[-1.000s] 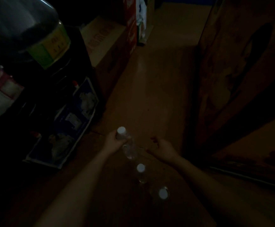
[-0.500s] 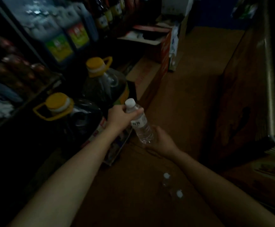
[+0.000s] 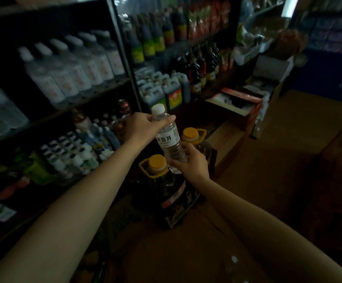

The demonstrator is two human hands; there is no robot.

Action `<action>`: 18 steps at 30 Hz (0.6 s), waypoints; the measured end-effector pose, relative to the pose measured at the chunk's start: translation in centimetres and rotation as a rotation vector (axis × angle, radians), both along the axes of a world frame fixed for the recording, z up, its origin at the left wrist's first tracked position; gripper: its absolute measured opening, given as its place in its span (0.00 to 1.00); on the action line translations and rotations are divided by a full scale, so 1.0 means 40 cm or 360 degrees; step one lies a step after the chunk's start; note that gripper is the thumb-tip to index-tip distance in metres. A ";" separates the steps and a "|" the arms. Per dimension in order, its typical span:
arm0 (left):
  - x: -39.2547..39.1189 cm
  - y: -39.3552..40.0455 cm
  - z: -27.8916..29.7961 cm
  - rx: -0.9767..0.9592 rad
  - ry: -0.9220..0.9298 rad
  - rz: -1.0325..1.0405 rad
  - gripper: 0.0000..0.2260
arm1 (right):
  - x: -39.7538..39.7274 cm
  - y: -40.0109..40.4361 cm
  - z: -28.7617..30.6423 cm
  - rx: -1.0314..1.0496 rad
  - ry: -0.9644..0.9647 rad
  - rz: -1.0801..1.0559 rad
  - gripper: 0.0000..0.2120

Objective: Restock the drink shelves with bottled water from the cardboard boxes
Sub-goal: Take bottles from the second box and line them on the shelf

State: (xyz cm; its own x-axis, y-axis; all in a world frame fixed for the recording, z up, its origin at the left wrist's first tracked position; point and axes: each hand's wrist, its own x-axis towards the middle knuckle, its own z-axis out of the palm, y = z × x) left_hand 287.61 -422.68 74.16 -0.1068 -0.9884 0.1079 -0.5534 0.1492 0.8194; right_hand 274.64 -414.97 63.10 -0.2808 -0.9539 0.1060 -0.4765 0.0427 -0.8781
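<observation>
Both arms are extending forward toward the shelves (image 3: 96, 99). The left hand (image 3: 143, 127) is gripping the neck of the bottle (image 3: 168, 139) below its cap; the right hand (image 3: 192, 160) is cupping its base. The bottle is tilting, held above two oil jugs (image 3: 162, 176).

Shelves (image 3: 80, 103) are stacked along the frame's left. At centre a water bottle (image 3: 168, 139) is held above two jugs (image 3: 166, 184), with cardboard boxes (image 3: 227, 144) placed right of them.

v. dim, shelves (image 3: 68, 82) blurred, wide-angle edge warp
</observation>
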 end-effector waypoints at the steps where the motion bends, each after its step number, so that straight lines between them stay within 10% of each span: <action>1: 0.041 -0.004 0.025 -0.0028 -0.0007 0.0052 0.23 | 0.043 -0.017 0.022 -0.0027 -0.0014 0.0009 0.29; 18: 0.606 -0.244 0.192 -0.0138 0.0063 0.0397 0.22 | 0.576 -0.432 0.206 -0.0228 0.0035 0.0609 0.27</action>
State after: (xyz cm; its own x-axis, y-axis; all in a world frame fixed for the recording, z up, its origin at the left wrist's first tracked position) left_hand 311.85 -432.43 81.84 0.1448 -0.9706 0.1924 -0.5498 0.0828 0.8312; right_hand 297.69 -432.24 71.34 0.0953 -0.9642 0.2476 -0.4529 -0.2635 -0.8517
